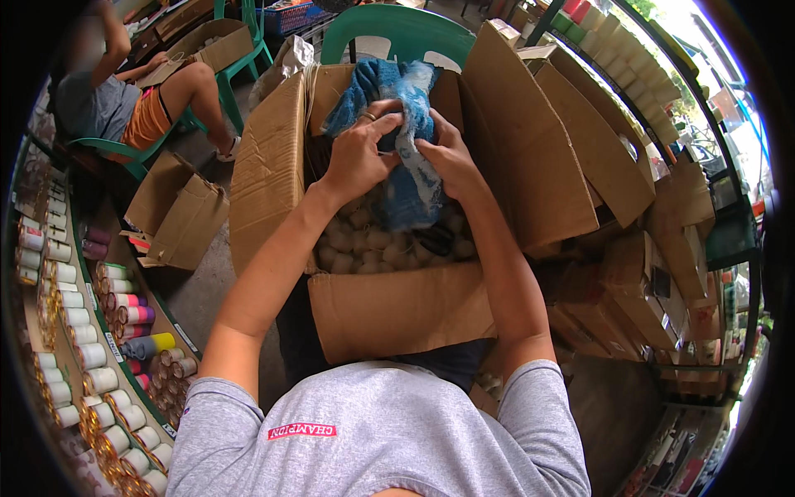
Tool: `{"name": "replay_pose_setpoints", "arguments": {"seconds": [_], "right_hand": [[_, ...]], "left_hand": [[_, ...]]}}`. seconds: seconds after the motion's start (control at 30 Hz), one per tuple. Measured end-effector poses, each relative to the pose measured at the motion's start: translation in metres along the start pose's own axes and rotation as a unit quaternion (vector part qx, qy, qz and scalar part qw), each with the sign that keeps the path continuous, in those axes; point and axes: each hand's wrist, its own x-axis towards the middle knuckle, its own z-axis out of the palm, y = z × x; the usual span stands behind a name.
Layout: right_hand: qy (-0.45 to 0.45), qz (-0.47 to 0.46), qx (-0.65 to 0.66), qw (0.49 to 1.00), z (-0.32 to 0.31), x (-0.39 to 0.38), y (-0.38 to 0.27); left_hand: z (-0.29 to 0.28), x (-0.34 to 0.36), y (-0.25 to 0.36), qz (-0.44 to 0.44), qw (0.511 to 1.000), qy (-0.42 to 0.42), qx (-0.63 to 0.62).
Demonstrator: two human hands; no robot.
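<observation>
Cardboard box (265, 174) leaves a little room between its left edge and the left hand (360, 153), which grasps a blue cloth (416, 189) above pale round pieces (364, 247) inside; the right hand (452, 161) pinches the cloth too, near the tall right flap (530, 137).

The one view comes from the left of two wide fisheye cameras worn on the person's head, facing steeply down and forward. Closest to the lens, on the box's near side, is the grey T-shirt (373, 422); somewhat farther off come the open cardboard box (397, 311) and, over it, the left hand (362, 153) and right hand (450, 159). Beyond the box the view reaches a green plastic chair (397, 21); right of it, a green rack (730, 255) bends along the rim.
</observation>
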Motion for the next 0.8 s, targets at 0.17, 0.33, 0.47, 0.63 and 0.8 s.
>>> {"name": "replay_pose_setpoints", "arguments": {"seconds": [0.17, 0.33, 0.47, 0.63, 0.8], "right_hand": [[0.127, -0.055, -0.045, 0.989, -0.003, 0.005, 0.015], [0.222, -0.001, 0.006, 0.975, -0.003, 0.004, 0.019], [0.197, 0.013, 0.083, 0.977, -0.011, -0.002, 0.024], [0.114, -0.019, 0.122, 0.986, -0.01, -0.004, 0.016], [0.024, -0.064, -0.008, 0.998, -0.013, -0.009, 0.01]], "left_hand": [[0.002, 0.0, 0.017, -0.12, 0.992, 0.027, -0.016], [0.014, -0.006, 0.027, -0.221, 0.97, -0.073, -0.068], [0.025, -0.003, 0.028, -0.25, 0.966, -0.051, -0.038], [0.027, 0.0, 0.015, -0.184, 0.948, 0.006, -0.259], [0.0, 0.004, -0.001, -0.4, 0.763, -0.199, -0.468]]}}
